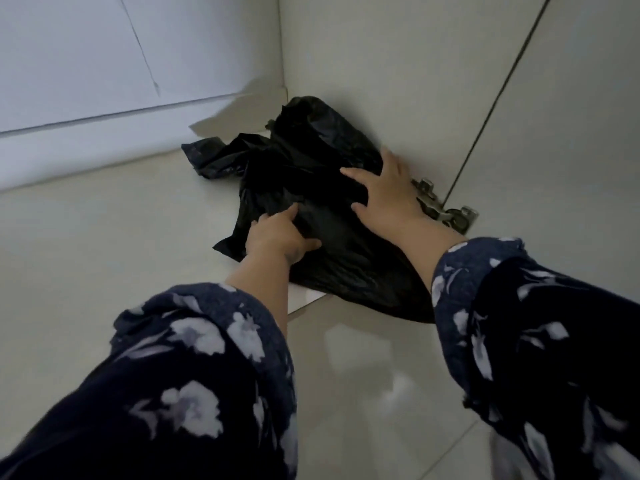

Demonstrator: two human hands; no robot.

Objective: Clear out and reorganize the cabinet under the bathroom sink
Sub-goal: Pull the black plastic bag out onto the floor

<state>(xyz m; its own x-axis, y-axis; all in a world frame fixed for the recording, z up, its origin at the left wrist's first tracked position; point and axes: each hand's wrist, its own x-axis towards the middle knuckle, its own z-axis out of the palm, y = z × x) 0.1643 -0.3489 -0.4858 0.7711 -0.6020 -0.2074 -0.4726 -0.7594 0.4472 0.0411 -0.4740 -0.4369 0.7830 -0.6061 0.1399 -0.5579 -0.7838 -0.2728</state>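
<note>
A crumpled black plastic bag (322,188) lies on the pale floor of the cabinet (104,237), pushed into the back right corner, at about one o'clock from the middle of the view. Its near end hangs over the front edge of the cabinet floor toward the glossy tiled floor (363,393) below, at six o'clock. A loose flap of the bag trails off to ten o'clock.

The left hand (277,237) sits at the bag's near left edge, at about seven o'clock on it. Its fingers are curled into the plastic, with a fold gathered between the thumb and the rest, so it grips the bag. The right hand (388,192) lies flat on top of the bag at about three o'clock on it, fingers straight and spread apart, pressing down on the plastic rather than closing round it.

Both arms wear dark blue sleeves (194,358) printed with pale flowers.

Just beyond the right wrist, at four o'clock from the bag, a metal hinge (440,206) is fixed low on the cabinet's right wall (381,81), next to the dark gap along the edge of the door (571,133). The back of the cabinet, at eleven o'clock, is a pale panel (104,57) with a thin dark line running down it.
</note>
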